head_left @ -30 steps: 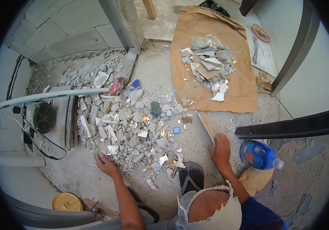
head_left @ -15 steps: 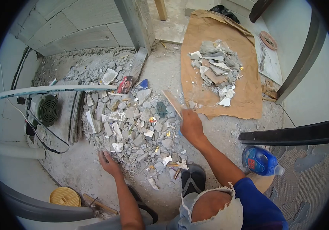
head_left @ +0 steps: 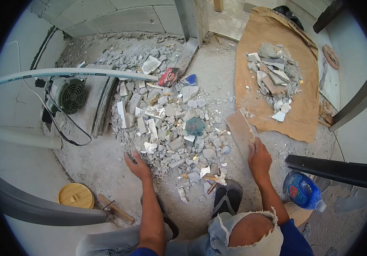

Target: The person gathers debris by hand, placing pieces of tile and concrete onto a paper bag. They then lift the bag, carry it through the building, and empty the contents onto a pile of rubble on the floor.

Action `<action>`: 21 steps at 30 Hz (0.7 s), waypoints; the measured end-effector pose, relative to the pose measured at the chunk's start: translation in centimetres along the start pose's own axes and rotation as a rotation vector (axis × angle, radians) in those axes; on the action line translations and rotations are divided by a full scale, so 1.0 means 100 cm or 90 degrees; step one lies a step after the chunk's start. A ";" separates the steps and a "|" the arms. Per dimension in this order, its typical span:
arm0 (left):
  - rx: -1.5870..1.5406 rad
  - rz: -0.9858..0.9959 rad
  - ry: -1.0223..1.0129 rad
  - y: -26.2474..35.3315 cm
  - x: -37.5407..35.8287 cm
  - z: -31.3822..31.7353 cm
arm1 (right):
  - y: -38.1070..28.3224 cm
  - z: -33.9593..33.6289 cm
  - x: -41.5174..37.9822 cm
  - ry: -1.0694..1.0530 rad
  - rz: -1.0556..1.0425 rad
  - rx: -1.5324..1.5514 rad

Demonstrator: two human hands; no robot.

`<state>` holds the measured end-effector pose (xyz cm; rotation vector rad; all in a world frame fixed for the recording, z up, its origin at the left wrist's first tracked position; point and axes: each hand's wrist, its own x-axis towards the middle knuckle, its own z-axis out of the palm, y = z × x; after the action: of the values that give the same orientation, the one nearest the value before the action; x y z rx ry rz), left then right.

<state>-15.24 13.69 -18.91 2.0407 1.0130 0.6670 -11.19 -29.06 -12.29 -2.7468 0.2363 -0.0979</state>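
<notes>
1. Right grip (head_left: 259, 161) pinches a flat board (head_left: 240, 130) just right of the rubble heap (head_left: 176, 143), its edge best kept low and level.
2. Left grip (head_left: 140, 169), fingers parted, lies by the rubble heap's near-left edge.

there are two hands (head_left: 139, 167) (head_left: 259, 161), one board (head_left: 240, 129), one bottle (head_left: 302, 190).

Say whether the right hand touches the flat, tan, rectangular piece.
Touching: the head view shows the right hand gripping the near end of the flat, tan, rectangular piece.
</notes>
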 end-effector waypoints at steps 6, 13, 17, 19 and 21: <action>-0.065 0.044 -0.055 0.031 0.001 0.006 | -0.062 0.028 0.039 -0.053 -0.078 0.041; -0.042 0.052 -0.064 0.036 -0.008 0.006 | -0.045 0.030 0.033 -0.084 -0.098 0.216; -0.043 0.043 -0.057 0.032 -0.008 0.007 | -0.029 0.015 0.038 -0.199 0.136 0.607; -0.048 0.037 -0.050 0.035 -0.008 0.009 | -0.021 0.011 0.039 -0.255 0.266 0.772; -0.054 0.032 -0.044 0.037 -0.009 0.011 | -0.011 0.017 0.036 -0.278 0.298 0.862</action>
<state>-13.34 11.00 -16.63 2.0066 0.8806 0.6501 -7.28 -28.12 -13.32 -1.2781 0.4567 0.3413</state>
